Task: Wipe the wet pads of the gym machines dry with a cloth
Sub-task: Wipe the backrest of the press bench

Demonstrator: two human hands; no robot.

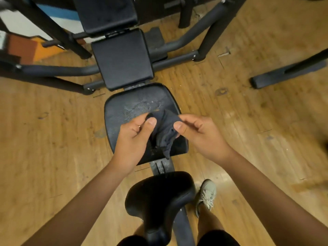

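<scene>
A dark grey cloth [164, 132] hangs bunched between my two hands, just above the middle black pad [122, 114] of a gym machine. My left hand [133, 139] grips the cloth's left side with thumb and curled fingers. My right hand [197, 134] pinches its right edge between thumb and fingers. The middle pad shows water droplets and a dull wet patch on its far half. Beyond it lie a rectangular black pad [122, 59] and a further back pad [104, 13]. A rounded black seat pad [159, 194] sits nearest to me.
The machine's black steel frame [58, 70] spreads over the wooden floor [248, 121] to the left and right. Another machine's foot [287, 73] lies at the right. My shoe [205, 196] stands beside the seat post.
</scene>
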